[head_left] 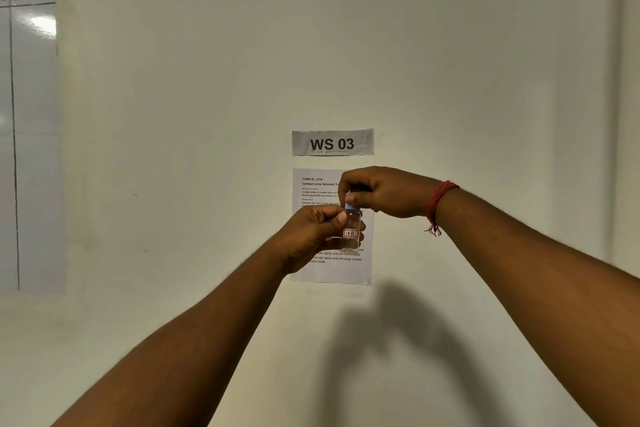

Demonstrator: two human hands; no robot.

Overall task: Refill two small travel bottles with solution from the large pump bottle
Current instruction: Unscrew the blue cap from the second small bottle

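1. Both hands are raised in front of the wall [450, 62], with nothing between them and the camera.
2. The left hand [313, 236] and right hand [384, 192] crowd the small travel bottle [351, 229] from its left side and top.
3. Open air lies to the bottle's right and below it.
4. The whiteboard [31, 135] hangs well apart, at the wall's left edge.

one small clear travel bottle [351, 229] with one blue cap [349, 206] and one label [350, 233] marked in red and blue. two hands: the left hand [313, 236] and the right hand [384, 192]. one red thread bracelet [439, 204]. two printed sheets on the wall: one sign [332, 143] reading ws 03, one task sheet [317, 191]. one whiteboard [29, 135].
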